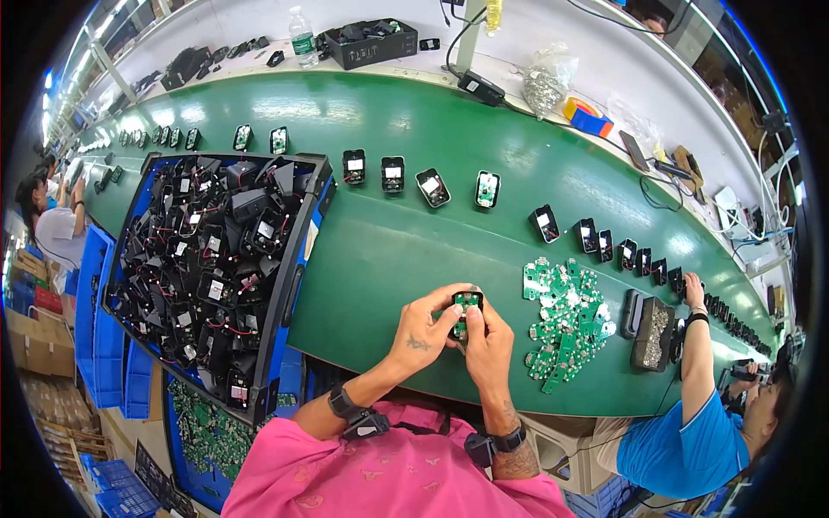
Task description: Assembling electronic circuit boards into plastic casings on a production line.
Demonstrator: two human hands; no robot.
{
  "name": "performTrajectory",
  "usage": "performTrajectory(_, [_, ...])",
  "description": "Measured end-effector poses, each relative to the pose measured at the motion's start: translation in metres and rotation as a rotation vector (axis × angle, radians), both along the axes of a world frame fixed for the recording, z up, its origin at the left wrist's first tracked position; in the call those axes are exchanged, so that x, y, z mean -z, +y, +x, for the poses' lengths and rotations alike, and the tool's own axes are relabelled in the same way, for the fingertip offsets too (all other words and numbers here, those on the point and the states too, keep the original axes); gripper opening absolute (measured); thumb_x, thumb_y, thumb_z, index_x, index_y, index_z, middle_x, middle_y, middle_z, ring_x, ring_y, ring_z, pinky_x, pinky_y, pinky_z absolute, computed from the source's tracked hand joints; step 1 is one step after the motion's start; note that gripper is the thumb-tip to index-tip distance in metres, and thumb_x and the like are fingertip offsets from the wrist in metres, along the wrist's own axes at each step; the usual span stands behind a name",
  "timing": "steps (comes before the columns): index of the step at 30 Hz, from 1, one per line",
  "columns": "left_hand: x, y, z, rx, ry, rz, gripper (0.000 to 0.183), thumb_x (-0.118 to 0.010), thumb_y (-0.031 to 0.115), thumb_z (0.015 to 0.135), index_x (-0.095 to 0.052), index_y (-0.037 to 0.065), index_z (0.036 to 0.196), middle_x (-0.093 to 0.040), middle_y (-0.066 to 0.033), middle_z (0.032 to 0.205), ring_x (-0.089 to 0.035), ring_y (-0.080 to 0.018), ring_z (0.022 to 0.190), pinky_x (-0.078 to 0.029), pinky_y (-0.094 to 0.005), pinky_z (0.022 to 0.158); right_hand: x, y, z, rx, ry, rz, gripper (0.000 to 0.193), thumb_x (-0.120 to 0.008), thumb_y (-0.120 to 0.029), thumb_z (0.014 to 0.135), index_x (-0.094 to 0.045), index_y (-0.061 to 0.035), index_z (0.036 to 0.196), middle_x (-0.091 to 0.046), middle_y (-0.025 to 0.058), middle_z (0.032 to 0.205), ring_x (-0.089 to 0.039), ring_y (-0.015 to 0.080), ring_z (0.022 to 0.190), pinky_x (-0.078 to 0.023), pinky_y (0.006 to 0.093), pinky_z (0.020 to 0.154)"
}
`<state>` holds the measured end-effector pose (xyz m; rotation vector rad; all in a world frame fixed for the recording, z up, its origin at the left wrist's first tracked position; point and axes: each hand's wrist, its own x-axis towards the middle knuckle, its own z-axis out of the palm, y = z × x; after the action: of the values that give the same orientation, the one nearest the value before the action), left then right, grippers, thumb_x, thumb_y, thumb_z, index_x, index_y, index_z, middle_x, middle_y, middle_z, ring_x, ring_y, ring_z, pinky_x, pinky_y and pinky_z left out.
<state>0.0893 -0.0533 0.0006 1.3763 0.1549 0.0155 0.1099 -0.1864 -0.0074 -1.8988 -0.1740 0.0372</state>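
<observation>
Between my two hands, above the near edge of the green bench, is a small black plastic housing (467, 300) with a green circuit board in it. My left hand (423, 330) grips its left side, and my right hand (490, 347) closes round its right side. Both thumbs press on the board; my fingers hide much of the case. To the right of my hands lies a loose pile of green circuit boards (566, 324). At my left, a large black-rimmed blue tray (298, 259) is heaped with black housings (216, 285) that show red wires and white labels.
A row of housings (433, 187) crosses the green bench (389, 250) beyond my hands. A black box of small metal parts (654, 337) stands right of the boards. A co-worker's arm (698, 358) reaches over the bench there. A bottle (302, 39) stands on the back shelf.
</observation>
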Motion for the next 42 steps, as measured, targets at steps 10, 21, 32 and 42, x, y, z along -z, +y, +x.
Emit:
performTrajectory(10, [-0.014,0.005,-0.004,0.077,-0.039,-0.014,0.039,-0.050,0.010,0.100,-0.054,0.004,0.138,-0.065,-0.0091,0.117,-0.065,-0.0136,0.095,-0.063,-0.0285,0.071,-0.014,-0.004,0.000,-0.108,0.016,0.000,0.041,-0.054,-0.013,0.099,-0.052,0.0006,0.138,-0.070,0.0187,0.101,-0.069,0.0232,0.078,-0.055,0.0345,0.072])
performTrajectory(21, [0.008,0.025,0.028,-0.084,0.060,0.077,0.034,-0.054,0.004,0.096,-0.057,0.003,0.130,-0.071,-0.0112,0.107,-0.068,-0.0128,0.077,-0.059,-0.0248,0.057,-0.045,-0.001,0.026,-0.279,-0.438,-0.470,0.071,-0.072,-0.015,0.086,-0.038,0.0032,0.147,-0.056,0.0247,0.130,-0.057,0.0411,0.116,-0.047,0.0437,0.096])
performTrajectory(32, [0.005,0.084,0.084,-0.062,-0.336,0.929,0.046,-0.064,0.016,0.090,-0.055,0.002,0.132,-0.066,-0.0199,0.115,-0.065,-0.0277,0.093,-0.053,-0.0421,0.081,-0.063,0.009,0.136,-0.474,-0.563,-0.822,0.064,-0.076,-0.010,0.066,-0.050,-0.0007,0.125,-0.056,0.0186,0.115,-0.051,0.0386,0.111,-0.044,0.0462,0.093])
performTrajectory(42, [-0.038,0.192,0.194,0.120,0.482,2.039,0.061,-0.064,0.019,0.086,-0.049,0.008,0.144,-0.053,-0.0137,0.144,-0.046,-0.0365,0.136,0.006,-0.0734,0.113,-0.036,-0.002,0.241,-0.287,-0.334,-1.141,0.079,-0.089,-0.030,0.062,-0.053,-0.0083,0.130,-0.060,0.0095,0.129,-0.050,0.0342,0.120,-0.037,0.0544,0.096])
